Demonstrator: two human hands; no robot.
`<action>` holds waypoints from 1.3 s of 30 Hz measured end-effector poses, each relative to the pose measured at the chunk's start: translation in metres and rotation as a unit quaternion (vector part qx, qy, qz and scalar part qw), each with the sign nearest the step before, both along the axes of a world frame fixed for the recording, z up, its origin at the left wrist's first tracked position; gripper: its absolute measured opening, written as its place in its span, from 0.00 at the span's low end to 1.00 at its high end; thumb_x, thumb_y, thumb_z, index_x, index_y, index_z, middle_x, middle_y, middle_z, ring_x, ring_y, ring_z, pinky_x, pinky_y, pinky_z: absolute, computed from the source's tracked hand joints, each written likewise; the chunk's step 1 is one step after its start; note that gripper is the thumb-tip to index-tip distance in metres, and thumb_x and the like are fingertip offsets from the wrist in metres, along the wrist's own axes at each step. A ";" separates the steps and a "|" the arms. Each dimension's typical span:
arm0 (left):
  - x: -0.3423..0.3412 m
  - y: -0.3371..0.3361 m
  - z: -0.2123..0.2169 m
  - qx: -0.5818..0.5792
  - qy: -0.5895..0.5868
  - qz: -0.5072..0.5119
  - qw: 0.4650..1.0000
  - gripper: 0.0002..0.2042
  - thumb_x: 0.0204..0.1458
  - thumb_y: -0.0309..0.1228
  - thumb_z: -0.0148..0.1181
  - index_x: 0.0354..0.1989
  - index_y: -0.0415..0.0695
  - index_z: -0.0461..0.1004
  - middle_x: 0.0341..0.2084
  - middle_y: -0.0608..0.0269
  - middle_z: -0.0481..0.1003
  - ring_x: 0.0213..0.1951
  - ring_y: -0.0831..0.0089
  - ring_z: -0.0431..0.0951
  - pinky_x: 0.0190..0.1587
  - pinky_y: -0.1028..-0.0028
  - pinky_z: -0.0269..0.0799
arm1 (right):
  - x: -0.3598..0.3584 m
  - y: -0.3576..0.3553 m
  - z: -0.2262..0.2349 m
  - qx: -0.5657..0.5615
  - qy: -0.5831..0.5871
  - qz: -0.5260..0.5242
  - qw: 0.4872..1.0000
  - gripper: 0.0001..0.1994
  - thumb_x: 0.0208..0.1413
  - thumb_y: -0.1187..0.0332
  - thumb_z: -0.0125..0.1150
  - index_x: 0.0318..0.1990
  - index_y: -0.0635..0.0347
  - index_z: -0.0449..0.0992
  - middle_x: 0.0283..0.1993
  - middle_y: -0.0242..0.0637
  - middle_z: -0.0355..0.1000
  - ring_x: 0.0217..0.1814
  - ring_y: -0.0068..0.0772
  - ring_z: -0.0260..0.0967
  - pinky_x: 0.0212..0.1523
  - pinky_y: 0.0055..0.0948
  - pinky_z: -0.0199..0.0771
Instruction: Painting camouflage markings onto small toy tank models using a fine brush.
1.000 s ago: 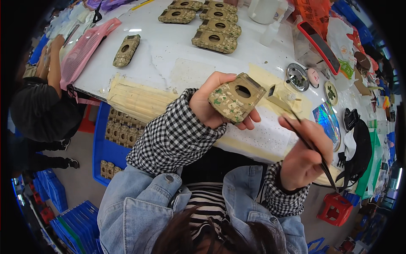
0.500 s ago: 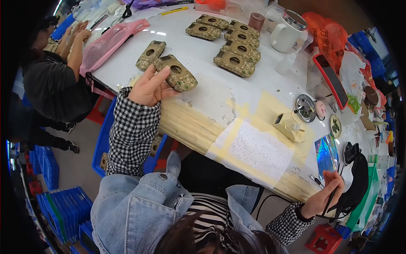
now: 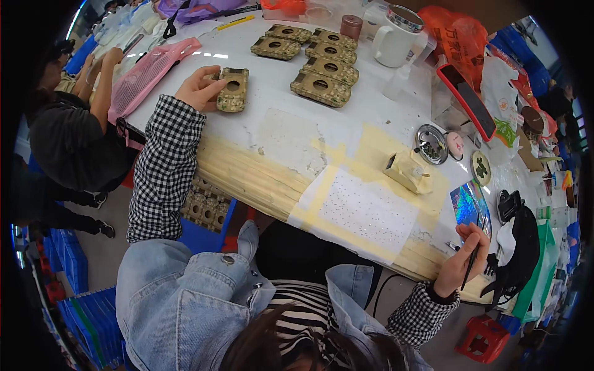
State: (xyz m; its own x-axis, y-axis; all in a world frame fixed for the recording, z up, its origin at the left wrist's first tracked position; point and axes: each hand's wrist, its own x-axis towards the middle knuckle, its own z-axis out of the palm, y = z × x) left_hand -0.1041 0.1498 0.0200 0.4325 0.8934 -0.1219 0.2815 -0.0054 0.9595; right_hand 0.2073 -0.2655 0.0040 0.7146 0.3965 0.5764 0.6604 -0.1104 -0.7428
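Observation:
Fingers curled, my left hand [image 3: 201,89] grips the left edge of a camouflage toy tank hull [image 3: 234,89] with a round hole in its top. The hull is at the table's left side. A second hull seen there earlier is hidden, apparently behind this hand. Several matching hulls [image 3: 322,86] stand grouped farther back. My right hand [image 3: 461,256], at the table's right front edge, is closed round a thin black tool [image 3: 471,266]; its exact kind is unclear. Closest to that hand is a shiny holographic sheet [image 3: 468,204].
A dotted white sheet [image 3: 365,213] is taped at the front edge. Right of it are a taped block [image 3: 408,173], a round metal dish [image 3: 431,145] and a red-cased phone [image 3: 465,102]. A white mug [image 3: 396,40] stands behind. Another person [image 3: 68,123] works at left.
My left hand has moved the hull away from the table's front edge and turned it more upright in view. My right hand has shifted slightly, still holding the black tool. The view has shifted slightly.

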 end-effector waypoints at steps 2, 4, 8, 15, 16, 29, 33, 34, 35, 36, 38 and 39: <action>-0.006 0.003 -0.001 0.081 0.043 0.015 0.996 0.24 0.56 0.35 0.54 0.58 0.37 0.58 0.44 0.47 0.71 0.45 0.65 0.74 0.46 0.70 0.73 | 0.000 0.001 0.000 -0.001 0.007 0.001 1.000 0.10 0.63 0.71 0.43 0.41 0.69 0.71 0.33 0.40 0.72 0.35 0.28 0.70 0.41 0.25 0.69; -0.013 -0.002 -0.004 0.181 0.085 0.037 0.979 0.24 0.55 0.36 0.55 0.57 0.37 0.59 0.42 0.46 0.72 0.44 0.65 0.75 0.45 0.70 0.73 | 0.000 0.001 0.001 -0.003 0.008 0.001 1.000 0.10 0.63 0.71 0.44 0.41 0.69 0.71 0.33 0.40 0.72 0.35 0.27 0.70 0.41 0.25 0.69; 0.000 -0.052 -0.009 0.468 0.212 0.045 0.857 0.28 0.48 0.38 0.63 0.55 0.37 0.62 0.48 0.44 0.68 0.53 0.53 0.68 0.54 0.62 0.64 | 0.000 0.001 -0.001 0.003 0.010 -0.003 1.000 0.11 0.63 0.71 0.44 0.40 0.69 0.71 0.32 0.40 0.73 0.35 0.27 0.70 0.41 0.24 0.69; 0.005 -0.058 -0.010 0.609 0.347 0.091 0.708 0.30 0.41 0.28 0.63 0.57 0.49 0.63 0.59 0.49 0.59 0.64 0.45 0.50 0.60 0.44 0.48 | -0.003 0.003 0.000 0.017 0.015 0.007 1.000 0.11 0.63 0.71 0.44 0.40 0.69 0.71 0.32 0.40 0.73 0.35 0.27 0.70 0.41 0.25 0.69; 0.006 -0.060 -0.006 0.617 0.351 0.102 0.697 0.30 0.41 0.29 0.63 0.57 0.49 0.63 0.59 0.49 0.58 0.64 0.46 0.51 0.60 0.44 0.48 | -0.002 0.002 0.000 0.020 0.014 0.008 1.000 0.11 0.63 0.71 0.43 0.40 0.69 0.71 0.32 0.40 0.73 0.35 0.27 0.70 0.41 0.25 0.69; 0.107 -0.058 -0.008 0.643 0.266 -0.191 0.692 0.17 0.46 0.31 0.62 0.46 0.48 0.69 0.54 0.55 0.63 0.62 0.56 0.56 0.63 0.58 0.51 | -0.001 0.003 0.000 -0.001 0.013 0.023 1.000 0.09 0.61 0.72 0.47 0.39 0.68 0.72 0.32 0.38 0.73 0.34 0.24 0.70 0.38 0.21 0.68; 0.100 -0.060 -0.001 0.548 0.163 -0.256 0.779 0.24 0.43 0.32 0.65 0.49 0.44 0.65 0.52 0.49 0.65 0.59 0.53 0.61 0.59 0.59 0.58 | -0.001 0.000 0.000 0.002 0.002 0.012 1.000 0.09 0.60 0.72 0.47 0.38 0.68 0.72 0.31 0.38 0.73 0.34 0.25 0.70 0.38 0.22 0.68; 0.096 -0.062 -0.001 0.489 0.147 -0.254 0.822 0.26 0.41 0.33 0.67 0.50 0.44 0.64 0.52 0.49 0.65 0.57 0.54 0.63 0.57 0.61 0.61 | -0.002 0.000 0.001 0.004 0.006 0.012 1.000 0.09 0.60 0.72 0.47 0.38 0.68 0.72 0.31 0.38 0.73 0.34 0.25 0.70 0.38 0.22 0.68; 0.092 -0.062 -0.001 0.425 0.129 -0.250 0.860 0.28 0.39 0.34 0.68 0.50 0.45 0.63 0.51 0.49 0.65 0.55 0.54 0.66 0.55 0.62 0.65 | -0.003 0.000 0.001 0.005 0.009 0.011 1.000 0.09 0.60 0.72 0.47 0.38 0.68 0.72 0.31 0.38 0.73 0.34 0.25 0.70 0.38 0.22 0.68; 0.088 -0.057 -0.009 0.434 0.126 -0.238 0.860 0.32 0.38 0.35 0.70 0.53 0.44 0.61 0.49 0.50 0.67 0.51 0.56 0.69 0.51 0.64 0.68 | -0.003 0.002 0.002 0.004 0.005 0.006 1.000 0.09 0.60 0.71 0.47 0.37 0.68 0.72 0.30 0.37 0.73 0.33 0.24 0.70 0.37 0.21 0.68; 0.081 -0.053 -0.008 0.389 0.167 -0.235 0.875 0.32 0.39 0.35 0.69 0.54 0.43 0.61 0.47 0.51 0.69 0.50 0.57 0.71 0.51 0.65 0.68 | -0.003 0.003 0.001 -0.009 0.008 0.008 1.000 0.09 0.61 0.71 0.47 0.36 0.68 0.72 0.29 0.36 0.72 0.32 0.24 0.69 0.36 0.21 0.67; 0.079 -0.053 -0.007 0.365 0.187 -0.233 0.882 0.32 0.40 0.35 0.69 0.54 0.42 0.60 0.46 0.52 0.69 0.49 0.58 0.72 0.51 0.66 0.68 | -0.002 0.003 0.001 -0.017 0.009 0.010 1.000 0.09 0.61 0.71 0.47 0.36 0.68 0.72 0.29 0.36 0.72 0.31 0.23 0.68 0.36 0.20 0.66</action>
State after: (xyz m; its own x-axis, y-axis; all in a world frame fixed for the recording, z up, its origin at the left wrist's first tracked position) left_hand -0.0255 0.0967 0.0126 0.8250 0.5286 0.2000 0.3819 -0.7822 0.4922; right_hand 0.2049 -0.2629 0.0045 0.7160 0.4301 0.5498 0.6496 -0.1223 -0.7503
